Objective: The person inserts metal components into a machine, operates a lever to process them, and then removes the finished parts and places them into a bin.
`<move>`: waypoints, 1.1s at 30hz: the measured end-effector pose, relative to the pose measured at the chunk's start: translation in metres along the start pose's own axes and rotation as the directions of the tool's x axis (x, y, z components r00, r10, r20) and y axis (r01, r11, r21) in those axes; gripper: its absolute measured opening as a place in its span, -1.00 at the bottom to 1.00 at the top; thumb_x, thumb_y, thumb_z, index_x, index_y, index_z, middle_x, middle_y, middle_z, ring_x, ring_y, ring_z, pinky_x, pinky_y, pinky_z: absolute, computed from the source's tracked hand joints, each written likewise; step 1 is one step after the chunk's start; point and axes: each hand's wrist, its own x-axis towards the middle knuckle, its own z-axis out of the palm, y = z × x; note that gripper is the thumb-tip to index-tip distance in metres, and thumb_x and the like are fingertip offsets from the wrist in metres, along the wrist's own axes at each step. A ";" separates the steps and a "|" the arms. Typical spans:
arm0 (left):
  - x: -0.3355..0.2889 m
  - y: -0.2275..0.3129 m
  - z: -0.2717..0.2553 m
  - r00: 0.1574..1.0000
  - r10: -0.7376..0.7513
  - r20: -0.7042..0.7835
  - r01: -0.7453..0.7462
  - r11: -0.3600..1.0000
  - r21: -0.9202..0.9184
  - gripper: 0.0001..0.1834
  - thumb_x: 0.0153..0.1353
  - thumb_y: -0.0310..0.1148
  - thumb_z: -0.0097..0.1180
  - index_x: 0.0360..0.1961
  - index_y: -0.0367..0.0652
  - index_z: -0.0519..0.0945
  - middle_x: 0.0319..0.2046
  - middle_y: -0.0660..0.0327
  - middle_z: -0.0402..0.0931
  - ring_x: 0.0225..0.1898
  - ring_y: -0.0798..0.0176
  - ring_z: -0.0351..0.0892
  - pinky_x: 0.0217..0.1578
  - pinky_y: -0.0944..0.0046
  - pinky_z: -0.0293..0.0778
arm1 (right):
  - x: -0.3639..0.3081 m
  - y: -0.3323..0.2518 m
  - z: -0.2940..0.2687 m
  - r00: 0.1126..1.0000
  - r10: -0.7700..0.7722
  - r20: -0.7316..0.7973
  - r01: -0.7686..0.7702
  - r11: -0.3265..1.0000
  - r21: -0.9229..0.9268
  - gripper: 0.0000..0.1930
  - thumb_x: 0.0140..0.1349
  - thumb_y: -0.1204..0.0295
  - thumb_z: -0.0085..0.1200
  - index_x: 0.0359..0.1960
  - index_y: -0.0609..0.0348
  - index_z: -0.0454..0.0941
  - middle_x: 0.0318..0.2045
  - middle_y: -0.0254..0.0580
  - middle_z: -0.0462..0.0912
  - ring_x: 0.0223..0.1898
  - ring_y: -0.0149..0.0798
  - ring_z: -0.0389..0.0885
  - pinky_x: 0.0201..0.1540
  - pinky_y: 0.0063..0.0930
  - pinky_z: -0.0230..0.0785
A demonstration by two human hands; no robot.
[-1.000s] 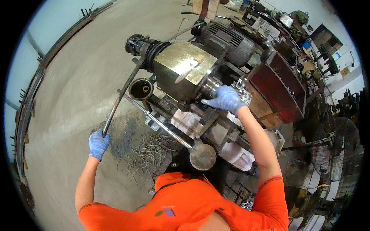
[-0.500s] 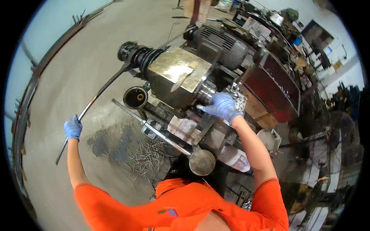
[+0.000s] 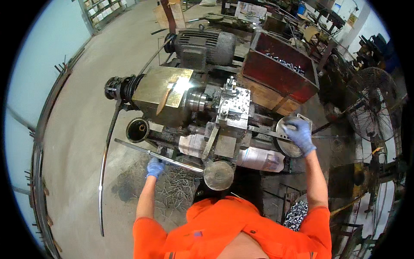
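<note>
Right blue-gloved hand (image 3: 299,135)'s over the round grey metal dish (image 3: 291,150), frame right, fingers curled; left blue-gloved hand (image 3: 155,167)'s by the long silver metal bar (image 3: 183,164), lower left of centre. Can't tell either grip. Small shiny metal pieces (image 3: 296,216) look done, lower right; no clue what's left.

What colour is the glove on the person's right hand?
The right glove is blue, showing best in the head view.

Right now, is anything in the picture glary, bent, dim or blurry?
In the head view, white glare washes out the right edge of the brassy cover; also in the head view, the long rail by the left wall bows along the black rim; the fan at right sits in dimmer light; and the right hand looks slightly soft.
</note>
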 end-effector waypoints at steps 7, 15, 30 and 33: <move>0.053 -0.005 -0.034 0.902 0.335 0.274 -0.430 0.766 0.477 -0.66 0.02 -0.09 -0.03 -0.27 -0.01 0.59 -0.29 0.04 0.57 -0.21 -0.04 0.55 -0.19 0.04 0.44 | -0.081 0.179 -0.041 0.903 0.423 -0.074 -0.426 0.904 -0.026 -0.79 0.01 0.40 0.23 -0.42 0.34 0.61 -0.50 -0.20 0.67 -0.48 -0.49 0.54 -0.33 -0.57 0.40; 0.006 0.003 -0.095 0.979 0.105 0.173 -0.168 0.900 0.402 -0.69 0.07 -0.12 0.00 -0.27 -0.06 0.60 -0.27 0.01 0.56 -0.21 -0.02 0.55 -0.18 0.07 0.45 | -0.089 0.236 -0.073 0.854 0.520 -0.006 -0.381 0.617 -0.689 -0.24 -0.11 0.06 0.21 0.17 0.06 0.29 0.20 -0.10 0.26 0.17 0.03 0.27 0.20 -0.25 0.13; -0.067 0.236 -0.261 0.731 0.329 -0.597 -0.423 0.906 -0.019 -0.46 0.14 -0.05 0.05 0.13 -0.02 0.38 -0.42 0.15 0.55 -0.51 0.19 0.56 -0.45 0.25 0.46 | -0.108 0.273 -0.037 0.727 0.686 -0.033 -0.488 0.482 -0.727 -0.34 -0.14 0.06 0.22 0.05 0.02 0.39 0.12 -0.11 0.37 0.22 -0.05 0.20 0.23 -0.14 0.02; -0.044 0.243 -0.246 0.584 0.497 -0.642 -0.490 0.846 0.209 -0.46 0.14 -0.05 0.04 0.10 -0.09 0.39 -0.44 0.10 0.53 -0.51 0.08 0.55 -0.49 0.17 0.44 | -0.130 0.257 -0.036 0.732 0.678 -0.061 -0.520 0.499 -0.694 -0.36 -0.15 0.03 0.22 0.01 0.01 0.42 0.09 -0.10 0.40 0.19 -0.04 0.25 0.21 -0.14 0.05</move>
